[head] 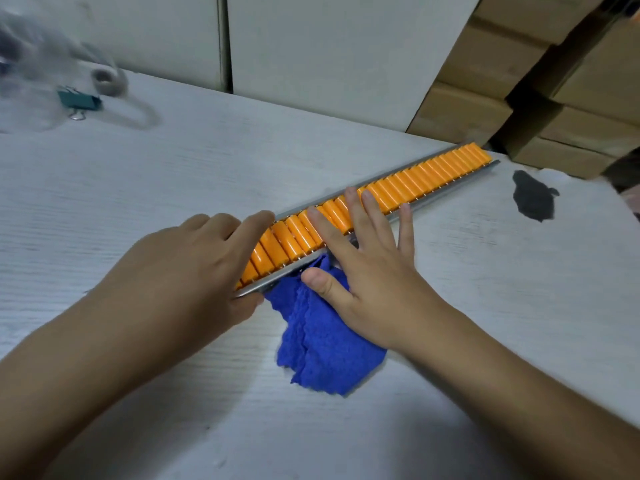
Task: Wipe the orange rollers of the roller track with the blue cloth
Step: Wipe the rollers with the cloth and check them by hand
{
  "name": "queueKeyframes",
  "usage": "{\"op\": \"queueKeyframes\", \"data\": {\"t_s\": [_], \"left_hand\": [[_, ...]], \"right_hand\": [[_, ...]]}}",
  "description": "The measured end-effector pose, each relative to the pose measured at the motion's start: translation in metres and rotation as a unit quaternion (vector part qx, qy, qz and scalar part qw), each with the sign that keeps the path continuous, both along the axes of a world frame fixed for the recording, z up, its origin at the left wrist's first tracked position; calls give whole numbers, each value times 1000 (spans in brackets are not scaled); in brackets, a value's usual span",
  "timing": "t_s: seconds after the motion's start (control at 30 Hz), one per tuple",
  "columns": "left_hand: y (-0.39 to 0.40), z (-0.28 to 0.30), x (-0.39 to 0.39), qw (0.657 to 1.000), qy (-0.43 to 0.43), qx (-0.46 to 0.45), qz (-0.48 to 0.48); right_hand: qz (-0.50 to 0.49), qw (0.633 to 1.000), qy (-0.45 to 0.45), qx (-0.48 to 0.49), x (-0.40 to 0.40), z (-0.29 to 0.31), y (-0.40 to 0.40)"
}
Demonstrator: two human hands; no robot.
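A long roller track (446,194) with a grey metal frame lies slantwise on the white table, and its orange rollers (415,181) run from near centre to the far right. My left hand (194,268) clasps the track's near end, thumb under the rail and fingers over the far side. My right hand (363,271) lies flat with fingers spread, fingertips on the rollers, palm and thumb pressing on the blue cloth (322,341). The cloth lies crumpled on the table against the track's near rail, partly under my palm.
The white table (173,174) has a dark patch (533,199) near its right edge. A teal binder clip (79,102) and a roll of tape (107,79) lie at the far left. White panels and stacked cardboard boxes (554,91) stand behind the table.
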State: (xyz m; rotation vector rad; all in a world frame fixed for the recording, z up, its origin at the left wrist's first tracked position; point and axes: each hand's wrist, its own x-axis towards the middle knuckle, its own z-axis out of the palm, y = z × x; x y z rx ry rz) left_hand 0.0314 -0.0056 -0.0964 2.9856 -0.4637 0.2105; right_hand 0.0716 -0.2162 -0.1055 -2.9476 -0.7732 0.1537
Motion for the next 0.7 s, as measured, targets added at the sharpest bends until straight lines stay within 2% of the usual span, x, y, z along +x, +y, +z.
{"op": "queueKeyframes", "data": {"t_s": [0.27, 0.6, 0.7], "left_hand": [[16, -11, -3, 1000, 18, -15, 21], [37, -20, -21, 987, 60, -145, 33], [32, -15, -22, 987, 64, -143, 23]], "right_hand": [[-32, 999, -5, 13, 7, -6, -17], [-61, 997, -7, 45, 15, -10, -30], [-57, 997, -5, 44, 16, -10, -31]]}}
